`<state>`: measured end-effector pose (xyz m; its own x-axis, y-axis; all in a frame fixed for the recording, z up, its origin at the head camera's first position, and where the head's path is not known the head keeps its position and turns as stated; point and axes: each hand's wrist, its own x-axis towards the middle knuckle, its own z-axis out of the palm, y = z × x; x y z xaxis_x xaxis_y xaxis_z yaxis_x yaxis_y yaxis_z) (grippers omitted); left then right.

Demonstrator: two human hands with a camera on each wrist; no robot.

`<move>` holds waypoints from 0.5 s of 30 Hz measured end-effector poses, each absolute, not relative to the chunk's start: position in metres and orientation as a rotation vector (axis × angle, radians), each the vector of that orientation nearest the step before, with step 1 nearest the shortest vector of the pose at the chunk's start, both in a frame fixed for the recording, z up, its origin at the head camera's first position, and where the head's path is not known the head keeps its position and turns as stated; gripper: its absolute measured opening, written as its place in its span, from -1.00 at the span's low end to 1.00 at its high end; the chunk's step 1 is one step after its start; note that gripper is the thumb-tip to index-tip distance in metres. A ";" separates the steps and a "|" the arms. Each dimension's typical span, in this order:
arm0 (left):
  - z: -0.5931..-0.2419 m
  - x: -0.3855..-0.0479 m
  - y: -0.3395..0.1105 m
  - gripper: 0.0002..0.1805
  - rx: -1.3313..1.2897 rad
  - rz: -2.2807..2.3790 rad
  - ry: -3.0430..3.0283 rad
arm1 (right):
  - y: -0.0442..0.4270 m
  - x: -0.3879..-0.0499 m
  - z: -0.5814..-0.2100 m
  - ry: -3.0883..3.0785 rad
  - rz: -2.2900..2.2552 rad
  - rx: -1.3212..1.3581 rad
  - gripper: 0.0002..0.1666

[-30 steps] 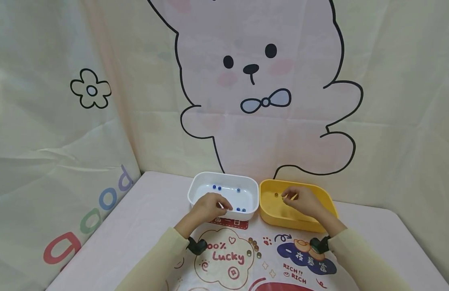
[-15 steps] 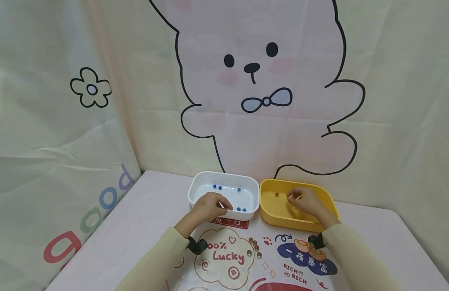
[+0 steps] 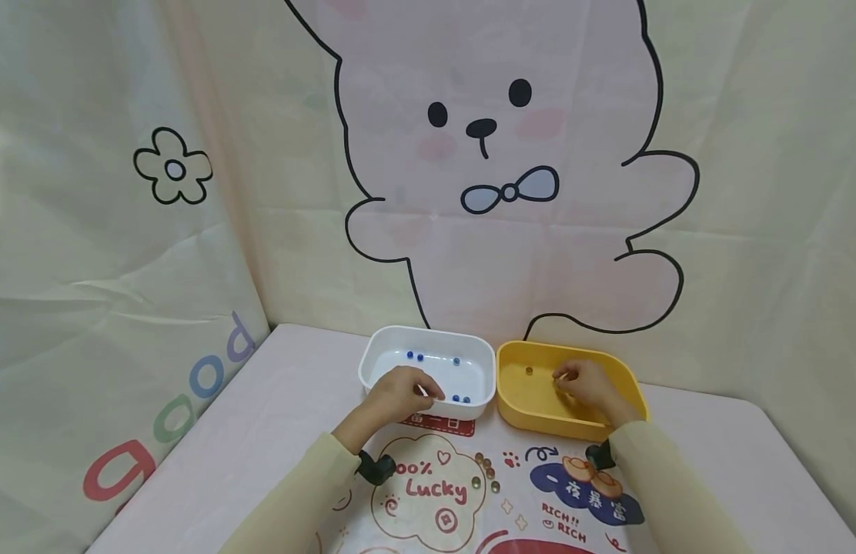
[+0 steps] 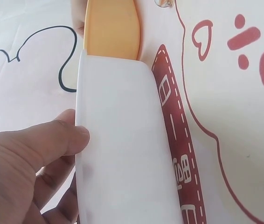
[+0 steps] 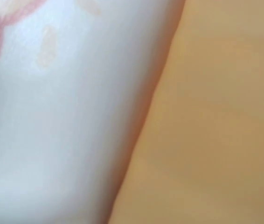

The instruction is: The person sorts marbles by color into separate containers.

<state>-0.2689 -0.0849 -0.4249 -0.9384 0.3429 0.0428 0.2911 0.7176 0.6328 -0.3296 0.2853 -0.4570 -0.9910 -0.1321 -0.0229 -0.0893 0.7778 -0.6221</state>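
Observation:
My left hand [image 3: 403, 388] holds the near wall of a white basin [image 3: 369, 369]. In the left wrist view the thumb [image 4: 76, 139] presses the outside just below the rim, with the other fingers on the inner side. Several blue beads [image 3: 456, 361] lie scattered inside. My right hand [image 3: 586, 382] reaches into a yellow basin [image 3: 539, 422] with its thumb and fingertips brought together. Whether they pinch a bead is too small to see. A brownish bead [image 3: 529, 371] lies on the basin's floor left of these fingertips. The right wrist view shows only the yellow basin's blurred outer wall [image 5: 216, 121].
Several brown and greenish beads [image 3: 486, 465] sit on the printed tablecloth [image 3: 428, 531] in front of the basins. Both basins stand side by side, ends touching, near the back of the table. A bear-print cloth [image 3: 497, 269] hangs behind.
My right hand has shifted a little to the right inside the yellow basin, away from the brownish bead left there. The left hand keeps its hold on the white basin.

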 end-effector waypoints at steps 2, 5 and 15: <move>-0.424 -0.269 -0.085 -0.86 0.516 1.026 2.837 | 0.286 -0.330 -0.457 2.892 -1.007 -0.169 -0.81; -0.424 -0.268 -0.085 -0.87 0.518 1.029 2.836 | 0.286 -0.330 -0.457 2.881 -1.005 -0.151 -0.80; -0.424 -0.268 -0.085 -0.87 0.494 1.048 2.832 | 0.284 -0.328 -0.456 2.868 -1.001 -0.134 -0.79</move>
<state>-0.2681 -0.0848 -0.4241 -0.9446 0.3264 0.0349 0.2705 0.7136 0.6462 -0.3283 0.2839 -0.4561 -0.9910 -0.1164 -0.0662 -0.0500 0.7799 -0.6240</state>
